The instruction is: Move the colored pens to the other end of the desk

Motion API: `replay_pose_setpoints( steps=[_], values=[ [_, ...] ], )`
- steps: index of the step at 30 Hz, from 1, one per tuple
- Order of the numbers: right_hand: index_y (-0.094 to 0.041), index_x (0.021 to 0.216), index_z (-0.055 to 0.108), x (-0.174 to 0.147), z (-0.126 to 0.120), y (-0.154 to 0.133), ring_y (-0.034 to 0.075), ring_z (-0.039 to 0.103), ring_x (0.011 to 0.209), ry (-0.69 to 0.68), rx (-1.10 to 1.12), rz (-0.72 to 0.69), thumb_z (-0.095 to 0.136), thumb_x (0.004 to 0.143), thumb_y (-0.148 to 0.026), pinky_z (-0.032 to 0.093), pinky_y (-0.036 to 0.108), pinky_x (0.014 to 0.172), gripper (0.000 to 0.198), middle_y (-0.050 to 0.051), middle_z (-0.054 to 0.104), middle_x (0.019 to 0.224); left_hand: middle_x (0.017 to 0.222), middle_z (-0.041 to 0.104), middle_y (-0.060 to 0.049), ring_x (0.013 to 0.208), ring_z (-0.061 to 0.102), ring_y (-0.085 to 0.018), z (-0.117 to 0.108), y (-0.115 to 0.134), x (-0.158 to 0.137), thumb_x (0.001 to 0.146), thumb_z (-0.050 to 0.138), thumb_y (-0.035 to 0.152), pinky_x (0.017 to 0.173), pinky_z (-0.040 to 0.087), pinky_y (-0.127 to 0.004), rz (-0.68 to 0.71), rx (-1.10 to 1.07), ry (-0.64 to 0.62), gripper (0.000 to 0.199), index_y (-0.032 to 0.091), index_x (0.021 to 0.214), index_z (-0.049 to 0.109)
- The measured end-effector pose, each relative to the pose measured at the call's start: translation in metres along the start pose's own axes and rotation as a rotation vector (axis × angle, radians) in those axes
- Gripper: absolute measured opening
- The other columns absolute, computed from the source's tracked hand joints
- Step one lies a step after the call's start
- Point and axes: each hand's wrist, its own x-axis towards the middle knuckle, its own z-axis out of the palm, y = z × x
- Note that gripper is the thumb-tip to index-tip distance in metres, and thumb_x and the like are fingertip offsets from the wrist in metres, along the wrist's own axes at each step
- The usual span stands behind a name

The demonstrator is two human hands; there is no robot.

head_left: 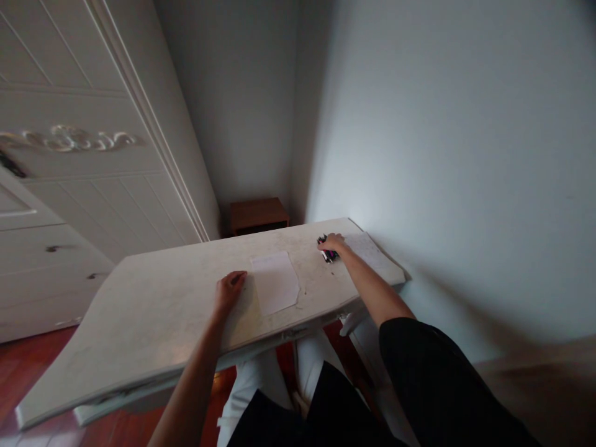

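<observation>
A blank-looking sheet of white paper (275, 282) lies on the white desk (181, 298) in front of me. Just left of the sheet, my left hand (228, 292) rests on the desktop with its fingers curled; a dark patch shows between them, too small to name. Towards the desk's far right, my right hand (334, 242) has its fingers closed over a bundle of dark pens (329, 255), some with purple and white parts. The hand hides part of the bundle.
Another sheet with faint writing (370, 251) lies at the desk's right end, near the pale wall (456, 155). A white cabinet (107, 192) with carved trim stands at the left. Behind the desk is a low brown wooden stand (259, 213).
</observation>
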Motion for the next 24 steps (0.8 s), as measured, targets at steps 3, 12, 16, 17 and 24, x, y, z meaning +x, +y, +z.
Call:
replay_pose_setpoints(
  steps=[3,12,16,17,24],
  values=[
    [-0.008,0.119,0.059,-0.002,0.008,-0.005,0.038,0.051,0.12,0.017,0.002,-0.022,0.077,0.06,-0.038,0.049,0.042,0.089,0.068,0.026,0.053,0.129,0.09,0.074,-0.009,0.084,0.068,-0.026,0.0,0.002,-0.006,0.075,0.054,0.044,0.083,0.054,-0.037,0.001,-0.005,0.015,0.037,0.015,0.085,0.074],
    [-0.006,0.123,0.051,-0.02,0.025,-0.028,0.035,0.053,0.12,0.07,0.075,-0.13,0.066,0.08,-0.023,0.043,0.042,0.097,0.049,0.029,0.052,0.127,0.093,0.075,-0.009,0.086,0.068,-0.025,-0.003,0.006,-0.019,0.077,0.053,0.044,0.083,0.053,-0.035,0.0,-0.004,-0.009,0.036,0.016,0.088,0.073],
    [-0.009,0.117,0.052,-0.027,0.022,-0.037,0.036,0.056,0.116,0.038,0.184,-0.156,0.07,0.073,-0.014,0.044,0.041,0.093,0.048,0.027,0.057,0.123,0.094,0.075,-0.011,0.087,0.068,-0.026,0.0,0.0,-0.02,0.077,0.052,0.045,0.083,0.052,-0.036,0.001,-0.014,-0.007,0.038,0.015,0.09,0.073],
    [-0.01,0.114,0.054,-0.029,0.021,-0.039,0.036,0.057,0.114,0.023,0.223,-0.161,0.071,0.07,-0.012,0.044,0.04,0.092,0.047,0.025,0.059,0.119,0.094,0.074,-0.011,0.087,0.068,-0.026,0.0,-0.001,-0.019,0.077,0.052,0.045,0.083,0.052,-0.036,0.002,-0.018,-0.007,0.039,0.015,0.09,0.073],
    [-0.017,0.087,0.057,-0.051,0.025,-0.064,0.02,0.064,0.08,-0.091,0.654,-0.19,0.064,0.065,-0.015,0.049,0.026,0.066,0.023,0.004,0.068,0.081,0.094,0.075,-0.01,0.088,0.068,-0.025,0.002,-0.002,-0.019,0.078,0.053,0.043,0.084,0.052,-0.036,0.007,-0.055,-0.015,0.034,0.017,0.087,0.073]
  ],
)
